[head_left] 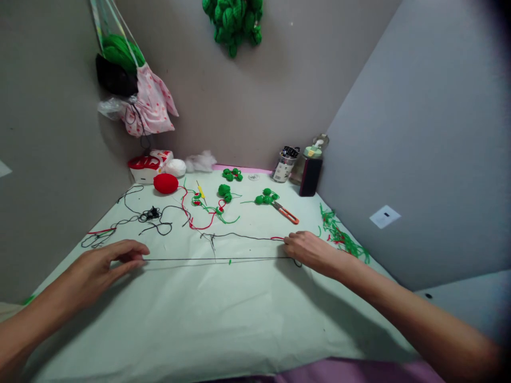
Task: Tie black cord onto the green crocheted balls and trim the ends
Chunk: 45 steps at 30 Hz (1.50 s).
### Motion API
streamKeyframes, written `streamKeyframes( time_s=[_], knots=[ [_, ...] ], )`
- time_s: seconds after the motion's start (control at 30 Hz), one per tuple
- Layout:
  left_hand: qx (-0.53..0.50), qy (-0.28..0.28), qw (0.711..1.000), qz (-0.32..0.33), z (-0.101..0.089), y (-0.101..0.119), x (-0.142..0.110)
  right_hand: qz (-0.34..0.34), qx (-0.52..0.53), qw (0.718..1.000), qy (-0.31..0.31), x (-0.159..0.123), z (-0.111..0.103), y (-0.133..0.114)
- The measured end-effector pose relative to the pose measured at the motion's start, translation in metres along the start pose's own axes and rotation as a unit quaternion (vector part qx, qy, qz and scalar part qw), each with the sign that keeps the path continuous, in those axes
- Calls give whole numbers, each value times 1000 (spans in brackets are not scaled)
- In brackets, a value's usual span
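Observation:
A black yarn strand (215, 259) runs straight and taut across the table between my two hands. My left hand (114, 260) pinches its left end between thumb and fingers. At the right, my right hand (303, 247) is closed on the other end, its fingertips low over the table. A small black loop hangs below that hand, and a short red strand (276, 238) reaches its fingertips. Behind the taut strand, a looser black strand (243, 234) trails leftward to a small frayed knot. A tiny green scrap (230, 261) lies by the taut strand.
Behind lie a black yarn tangle (151, 214), a red yarn ball (166, 183), green crocheted pieces (224, 192), a yellow-handled hook (200, 191) and an orange cutter (285, 213). Green yarn scraps (343, 236) line the right edge. A bottle (313, 154) and a dark phone-like slab (310, 177) stand back right.

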<state>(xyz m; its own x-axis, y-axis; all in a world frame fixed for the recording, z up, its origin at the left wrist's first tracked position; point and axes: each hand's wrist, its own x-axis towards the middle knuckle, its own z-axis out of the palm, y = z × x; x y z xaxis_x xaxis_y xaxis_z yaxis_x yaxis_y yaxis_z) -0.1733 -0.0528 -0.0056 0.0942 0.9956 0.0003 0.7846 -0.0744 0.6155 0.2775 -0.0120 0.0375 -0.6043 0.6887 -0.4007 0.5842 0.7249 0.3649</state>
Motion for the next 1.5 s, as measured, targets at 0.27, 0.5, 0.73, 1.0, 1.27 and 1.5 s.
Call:
streamKeyframes(
  time_s=[0.27,0.5,0.73,1.0,1.27,1.5],
  knots=[
    [-13,-33,999,-40,1,11,-1,-18,-33,999,37,-5,6,-4],
    [1,-23,999,-45,1,14,0,-44,-81,994,56,-4,12,-4],
    [-19,-20,999,-32,4,13,-1,-83,-108,986,98,-4,21,0],
    [-8,-7,1000,-17,2,0,-1,29,129,978,160,-15,26,22],
    [30,0,999,10,-5,-22,4,154,623,680,356,-37,13,32],
    [41,14,999,-19,-9,-27,5,189,761,341,518,-49,10,66]
  ],
)
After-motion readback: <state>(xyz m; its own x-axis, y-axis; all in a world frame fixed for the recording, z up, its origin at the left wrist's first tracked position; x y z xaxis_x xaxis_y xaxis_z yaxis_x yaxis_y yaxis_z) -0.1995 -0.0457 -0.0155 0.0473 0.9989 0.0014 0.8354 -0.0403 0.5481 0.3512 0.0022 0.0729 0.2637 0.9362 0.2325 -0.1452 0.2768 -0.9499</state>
